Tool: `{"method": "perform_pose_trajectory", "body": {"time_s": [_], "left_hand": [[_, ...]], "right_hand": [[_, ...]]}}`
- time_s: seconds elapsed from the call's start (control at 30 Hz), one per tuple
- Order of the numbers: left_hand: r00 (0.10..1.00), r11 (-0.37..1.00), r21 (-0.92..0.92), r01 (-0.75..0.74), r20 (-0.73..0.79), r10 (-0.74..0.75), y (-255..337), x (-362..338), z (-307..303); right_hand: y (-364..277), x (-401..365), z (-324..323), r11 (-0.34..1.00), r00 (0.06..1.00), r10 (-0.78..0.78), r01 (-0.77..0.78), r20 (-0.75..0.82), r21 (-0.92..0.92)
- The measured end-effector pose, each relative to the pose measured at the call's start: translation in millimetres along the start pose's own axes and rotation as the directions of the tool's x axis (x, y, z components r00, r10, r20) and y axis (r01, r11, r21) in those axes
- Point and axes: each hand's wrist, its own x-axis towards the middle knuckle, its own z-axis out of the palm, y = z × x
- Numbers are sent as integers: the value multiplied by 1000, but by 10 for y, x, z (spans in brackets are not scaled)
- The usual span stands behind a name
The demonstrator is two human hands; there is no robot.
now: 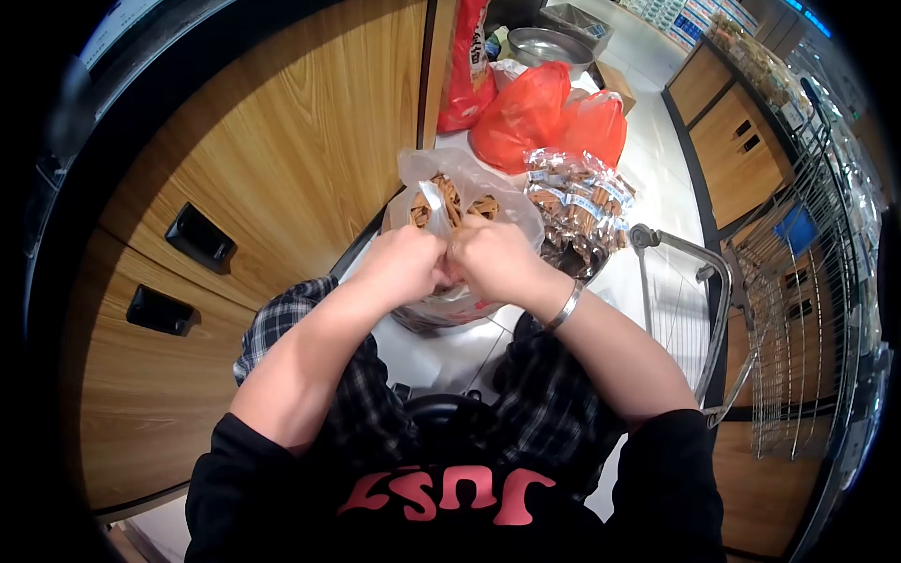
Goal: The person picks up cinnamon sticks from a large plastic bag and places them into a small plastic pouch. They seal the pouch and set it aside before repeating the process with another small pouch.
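Observation:
My left hand (pixel 405 261) and my right hand (pixel 499 261) meet over a large translucent plastic bag (pixel 424 165) on the floor between my knees. Both are closed, knuckles up, fingers pressed together. What they pinch is hidden beneath them. Brown cinnamon-like sticks (pixel 449 194) show in the bag just beyond my fingers. Among them, close to my left hand, is a pale, shiny strip of plastic (pixel 432 199). To the right of the bag lies a pile of clear packets (pixel 582 202) with blue-and-white labels, holding similar brown sticks.
Red plastic bags (pixel 526 117) and a metal bowl (pixel 549 47) stand beyond the packets. Wooden cabinets (pixel 282 122) with black handles close off the left side. At right, a metal shopping cart (pixel 784 310) stands beside more cabinets (pixel 737 141).

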Motion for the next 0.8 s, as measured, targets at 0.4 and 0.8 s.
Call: {"method": "perform_pose_trajectory", "body": {"time_s": [0.4, 0.8], "left_hand": [[997, 982, -187, -16, 77, 31, -65, -5, -246], [961, 925, -318, 209, 241, -134, -123, -53, -349]], "right_hand": [[216, -78, -210, 879, 970, 146, -218, 197, 424], [375, -175, -117, 629, 953, 183, -303, 243, 716]]}}
